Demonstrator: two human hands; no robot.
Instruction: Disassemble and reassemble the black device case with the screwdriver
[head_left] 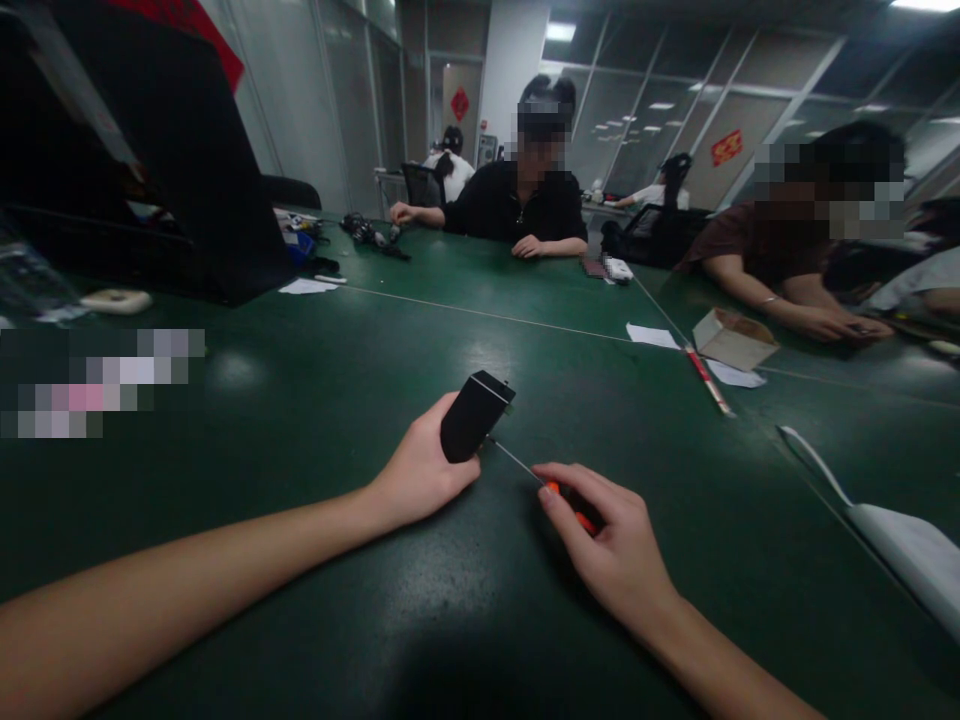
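Note:
My left hand [421, 467] is closed around a small black box-shaped device [474, 414], holding it tilted on the green table [375, 400]. My right hand [611, 545] is closed on a thin screwdriver with an orange handle [576, 515]. Its metal shaft runs up and left, and the tip meets the lower side of the black device. Both forearms rest low over the table in front of me.
A small open cardboard box [733, 338], a red-and-white pen [709, 380] and paper slips [652, 336] lie to the right. A black case [172, 150] stands at the left. White sheets [907, 550] sit at the right edge. Two people sit across the table, others behind.

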